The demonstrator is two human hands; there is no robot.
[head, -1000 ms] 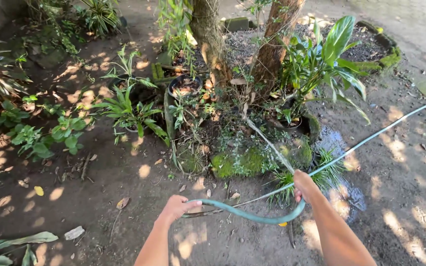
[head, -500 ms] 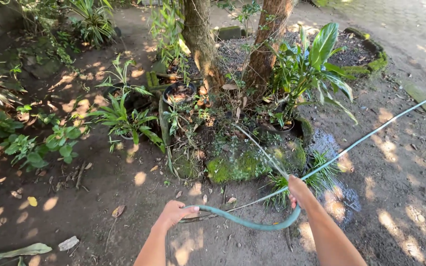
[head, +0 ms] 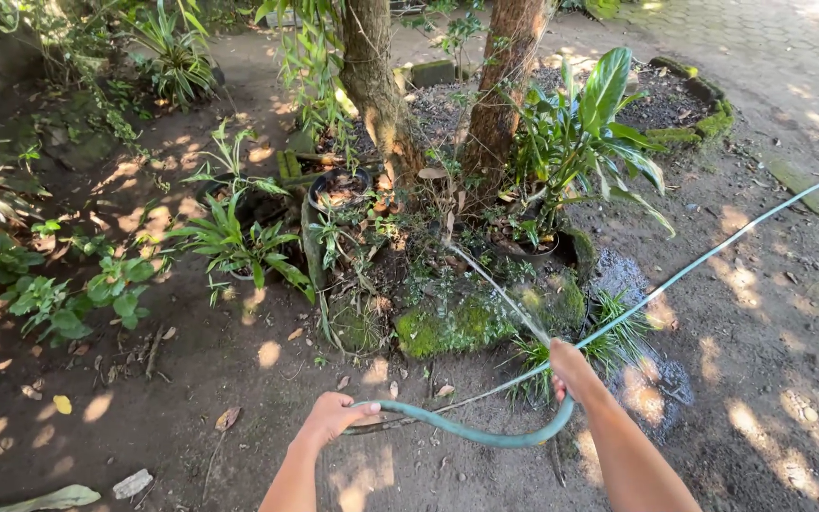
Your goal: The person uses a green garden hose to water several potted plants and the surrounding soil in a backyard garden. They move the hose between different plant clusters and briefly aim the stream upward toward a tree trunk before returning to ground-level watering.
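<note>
The green hose is gripped by both hands, sagging in a loop between them: left hand closed round it, right hand clenched at the nozzle end. The end is aimed up and left, a jet of water apparently landing among the pots by the trunks, while the hose's long run is stretched away to the upper right.

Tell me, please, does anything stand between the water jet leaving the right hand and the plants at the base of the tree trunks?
Nothing visible does. The right hand grips the green hose, and the water jet runs freely over the mossy stones toward the potted plants. The left hand holds the hose loop lower, off the jet's line.
</note>
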